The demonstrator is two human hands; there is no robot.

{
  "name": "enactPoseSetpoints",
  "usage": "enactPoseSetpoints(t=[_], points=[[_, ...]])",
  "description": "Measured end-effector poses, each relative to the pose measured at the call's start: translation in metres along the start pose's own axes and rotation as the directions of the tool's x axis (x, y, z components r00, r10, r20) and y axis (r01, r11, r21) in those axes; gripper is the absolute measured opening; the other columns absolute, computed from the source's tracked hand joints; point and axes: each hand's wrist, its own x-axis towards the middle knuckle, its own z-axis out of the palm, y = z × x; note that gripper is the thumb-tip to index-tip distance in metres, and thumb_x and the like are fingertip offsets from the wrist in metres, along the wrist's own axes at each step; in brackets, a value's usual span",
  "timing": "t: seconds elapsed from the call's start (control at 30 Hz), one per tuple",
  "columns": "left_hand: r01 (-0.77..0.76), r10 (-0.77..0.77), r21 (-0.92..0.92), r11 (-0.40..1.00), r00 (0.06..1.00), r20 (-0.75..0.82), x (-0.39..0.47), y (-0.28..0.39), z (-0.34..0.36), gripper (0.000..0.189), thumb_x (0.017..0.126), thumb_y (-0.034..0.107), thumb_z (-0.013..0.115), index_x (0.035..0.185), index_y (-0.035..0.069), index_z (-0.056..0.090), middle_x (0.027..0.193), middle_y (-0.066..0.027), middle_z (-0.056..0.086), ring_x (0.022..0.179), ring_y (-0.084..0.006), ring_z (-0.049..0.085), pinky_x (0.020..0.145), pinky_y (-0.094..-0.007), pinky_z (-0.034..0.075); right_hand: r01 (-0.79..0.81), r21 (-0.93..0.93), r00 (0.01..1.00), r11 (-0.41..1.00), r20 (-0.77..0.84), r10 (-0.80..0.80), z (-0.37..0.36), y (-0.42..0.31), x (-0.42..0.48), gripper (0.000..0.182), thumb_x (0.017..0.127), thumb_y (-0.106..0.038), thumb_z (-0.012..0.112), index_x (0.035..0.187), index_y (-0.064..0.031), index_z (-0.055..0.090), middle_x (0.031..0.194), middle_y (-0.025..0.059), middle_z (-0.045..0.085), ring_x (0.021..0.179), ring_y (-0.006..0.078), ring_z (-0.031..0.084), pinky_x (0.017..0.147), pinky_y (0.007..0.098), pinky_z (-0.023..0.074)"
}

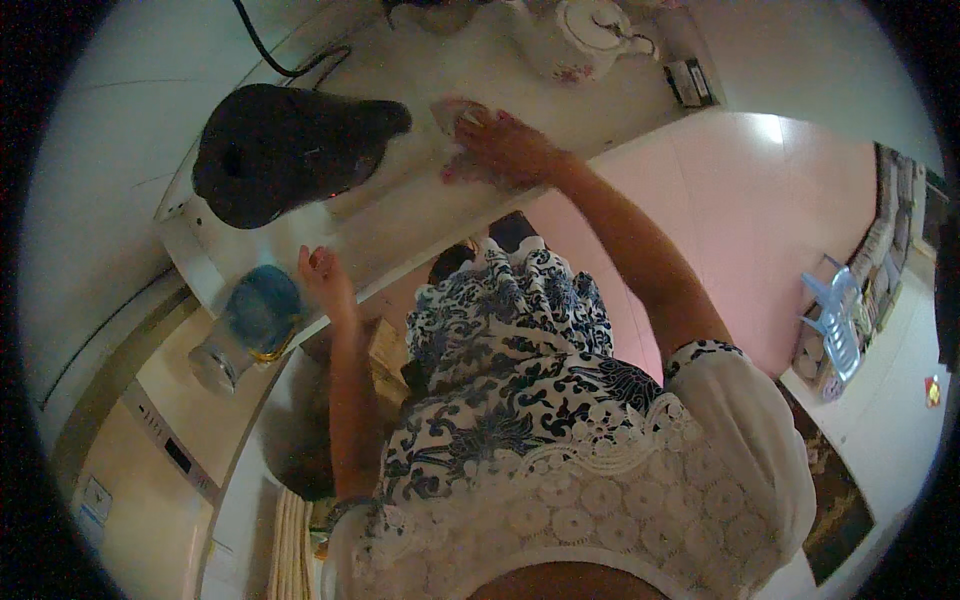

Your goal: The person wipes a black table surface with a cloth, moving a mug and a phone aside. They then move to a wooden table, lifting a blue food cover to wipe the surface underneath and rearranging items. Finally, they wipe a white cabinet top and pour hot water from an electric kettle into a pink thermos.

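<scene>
My right hand (499, 146) presses down on a pale worktop (405, 187), on a blurred pinkish cloth (454, 116) that shows past the fingers. The cloth's exact shape is hard to make out. To the left of that hand stands a large black appliance (285, 154), perhaps a kettle, its narrow end pointing towards the fingers. My left hand (322, 270) hovers near the worktop's front edge, fingers partly curled, with nothing visible in it. Just left of it is a blue round container (264, 307), with a clear jar (214, 366) beside it.
A white flowered teapot (581, 52) stands at the back right, near a small dark box (688, 82). A black cord (281, 67) hangs behind the appliance. At the left is a cream appliance (169, 442) with a control panel. Right, beyond the pink floor (750, 225), is a light-blue plastic rack (840, 322).
</scene>
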Motion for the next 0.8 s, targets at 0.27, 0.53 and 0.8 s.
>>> enactPoseSetpoints(t=[0.27, 0.53, 0.8], points=[[-0.349, 0.327, 0.01, 0.937, 0.889, 0.322, -0.075, 0.048, -0.008, 0.026, 0.091, 0.008, 0.047, 0.117, 0.002, 0.049, 0.105, -0.0115, 0.058, 0.091, -0.0211, 0.058, 0.08, -0.0318, 0.046, -0.297, 0.503, 0.906, 0.811, 0.416, 0.074, -0.053, 0.092, -0.076, 0.036, 0.081, -0.026, 0.06, 0.116, -0.0188, 0.058, 0.109, 0.0058, 0.061, 0.104, 0.0221, 0.057, 0.085, 0.0414, 0.0462], [-0.364, 0.356, -0.063, 0.929, 0.835, 0.419, -0.065, 0.084, 0.077, 0.029, 0.088, 0.011, 0.055, 0.116, 0.002, 0.051, 0.104, -0.0132, 0.059, 0.092, -0.0217, 0.06, 0.078, -0.0315, 0.047, -0.301, 0.413, 0.829, 0.86, 0.558, 0.022, -0.03, 0.007, -0.038, 0.029, 0.085, -0.037, 0.055, 0.109, -0.0234, 0.063, 0.105, 0.0079, 0.064, 0.092, 0.0289, 0.061, 0.084, 0.0425, 0.0477], [0.442, 0.117, -0.467, 0.766, 0.618, 0.777, -0.08, 0.137, 0.123, 0.045, 0.093, 0.027, 0.048, 0.127, 0.0, 0.04, 0.123, -0.0104, 0.049, 0.1, -0.0201, 0.055, 0.089, -0.0333, 0.043, -0.428, 0.134, 0.808, 0.894, 0.5, 0.312, -0.012, 0.018, -0.061, 0.031, 0.083, -0.03, 0.055, 0.107, -0.0127, 0.063, 0.103, 0.0104, 0.064, 0.085, 0.0277, 0.063, 0.075, 0.0383, 0.0514]])
